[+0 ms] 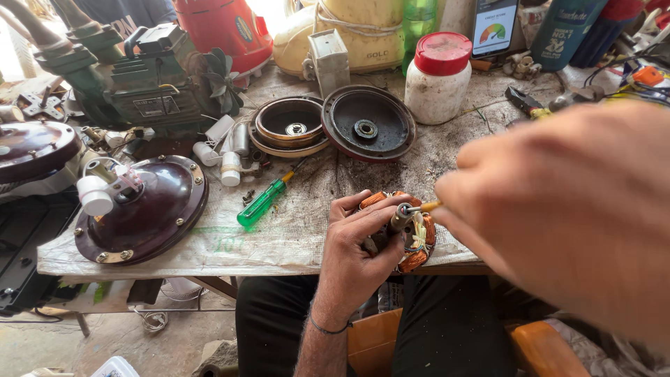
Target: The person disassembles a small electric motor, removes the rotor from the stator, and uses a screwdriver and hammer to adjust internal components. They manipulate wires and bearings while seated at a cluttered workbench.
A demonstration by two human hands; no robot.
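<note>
Counter (293,237) covered with dirty cloth, cluttered with fan parts. Right hand (565,209) big and blurred near the camera, pinched around a thin yellow-handled tool (427,207) whose tip touches the shaft. Left hand (363,241) clasps a copper-wound stator (417,241) at the counter's near edge. Green screwdriver (262,202) lies to the left, well apart.

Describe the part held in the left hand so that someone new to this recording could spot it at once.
Start at the cloth-covered workbench and go to its near edge, in front of the person's lap. There the left hand grips a round motor stator wound with copper-orange coils, a metal shaft poking from its middle. Unlike the dark, dish-shaped covers further back, it is ringed with bright windings tied with pale thread.
</note>
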